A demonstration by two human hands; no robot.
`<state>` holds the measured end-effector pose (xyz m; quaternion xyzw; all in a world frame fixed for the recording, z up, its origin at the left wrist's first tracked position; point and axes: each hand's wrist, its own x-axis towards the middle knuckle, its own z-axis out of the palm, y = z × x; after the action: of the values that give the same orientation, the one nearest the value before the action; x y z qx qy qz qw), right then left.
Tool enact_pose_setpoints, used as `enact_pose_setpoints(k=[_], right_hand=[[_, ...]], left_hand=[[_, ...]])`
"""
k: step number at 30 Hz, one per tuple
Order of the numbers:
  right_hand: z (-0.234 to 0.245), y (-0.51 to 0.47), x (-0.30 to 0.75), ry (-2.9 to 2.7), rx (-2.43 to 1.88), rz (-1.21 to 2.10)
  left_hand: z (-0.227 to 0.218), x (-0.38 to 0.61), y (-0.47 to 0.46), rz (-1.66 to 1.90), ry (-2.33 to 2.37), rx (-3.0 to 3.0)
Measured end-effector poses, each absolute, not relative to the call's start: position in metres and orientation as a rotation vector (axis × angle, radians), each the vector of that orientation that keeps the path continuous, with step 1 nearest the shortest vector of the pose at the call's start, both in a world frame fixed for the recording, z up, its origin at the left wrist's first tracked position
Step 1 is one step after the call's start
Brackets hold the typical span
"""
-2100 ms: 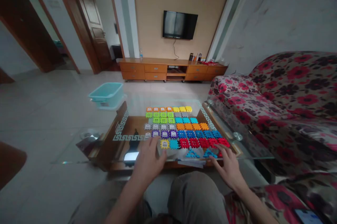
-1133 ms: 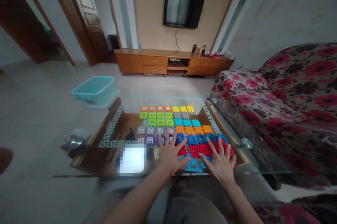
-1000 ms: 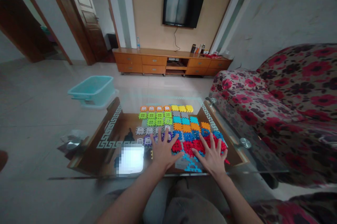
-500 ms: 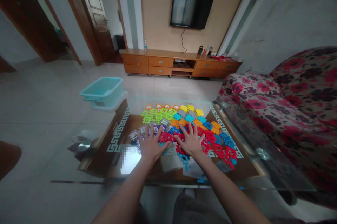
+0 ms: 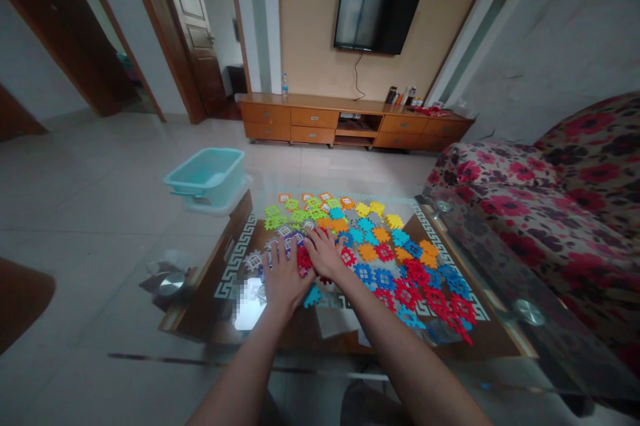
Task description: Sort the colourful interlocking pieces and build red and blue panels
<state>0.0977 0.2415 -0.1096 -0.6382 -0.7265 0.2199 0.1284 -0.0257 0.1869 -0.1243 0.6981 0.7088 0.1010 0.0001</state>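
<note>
Many small plastic interlocking tiles (image 5: 385, 259) in orange, green, yellow, blue, red, purple and grey lie scattered on a glass-topped coffee table (image 5: 490, 339). My left hand (image 5: 283, 273) lies flat, fingers spread, on the purple and grey tiles at the left of the spread. My right hand (image 5: 326, 254) lies flat beside it, fingers stretched over red and orange tiles. The two hands almost touch. Neither hand holds anything.
A turquoise plastic tub (image 5: 206, 176) stands on the floor beyond the table's far left corner. A floral sofa (image 5: 540, 193) runs along the right. A wooden TV cabinet (image 5: 350, 123) and a wall TV (image 5: 376, 18) are at the back, with wooden doors (image 5: 187, 33) at the left.
The tiles, earlier in neat colour rows, are now jumbled and spread rightward. Both hands have slid left and forward across them with fingers spread, and the view has shifted.
</note>
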Motion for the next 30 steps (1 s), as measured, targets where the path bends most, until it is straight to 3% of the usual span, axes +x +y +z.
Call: enact_pose_setpoints(k=[6,14,23,30], right_hand=[[-0.097,0.252,0.144,-2.087,-1.680,0.606],[-0.097,0.340,0.253,-1.790,-2.145,0.142],[-0.124,0.433,0.252,-1.919,-2.241,0.495],[-0.134,0.426,0.197,-2.194,-2.105,0.397]], left_hand=[[-0.115,-0.035,0.185,0.334,2.232,2.197],[-0.120,-0.041,0.167,0.295,2.302,2.036],[-0.130,-0.037,0.188,0.294,2.237,2.112],[-0.131,-0.033,0.192,0.284,2.245,2.090]])
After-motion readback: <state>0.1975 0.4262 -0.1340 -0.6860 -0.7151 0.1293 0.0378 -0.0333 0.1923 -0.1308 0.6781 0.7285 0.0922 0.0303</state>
